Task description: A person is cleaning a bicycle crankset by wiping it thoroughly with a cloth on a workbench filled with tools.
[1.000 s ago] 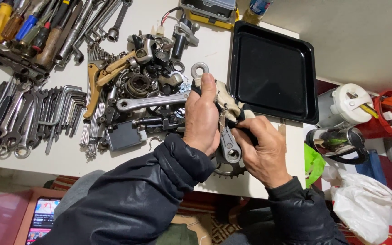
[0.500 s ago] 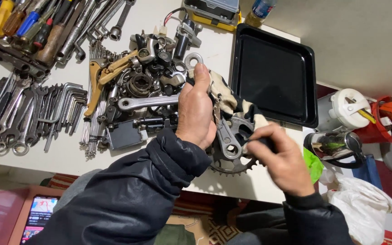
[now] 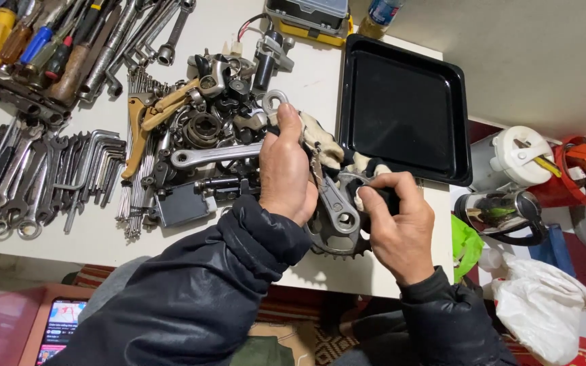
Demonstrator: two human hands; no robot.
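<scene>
**Crank arm with toothed ring, held over the table edge at lower centre**

The crank arm (image 3: 334, 203) is bare metal: likely heavy, rigid, perhaps greasy, best gripped along the arm, clear of the teeth. The left hand (image 3: 285, 173) is closed around its upper length. The right hand (image 3: 396, 227) pinches a cloth (image 3: 325, 144) against it. Loose parts (image 3: 218, 129) lie at left, a black tray (image 3: 401, 108) upper right.

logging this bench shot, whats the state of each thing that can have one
left hand: gripping the crank arm
right hand: pressing the rag onto the crank
crank arm: lifted, chainring attached
rag: bunched, dirty
black tray: empty
phone: screen lit
</scene>
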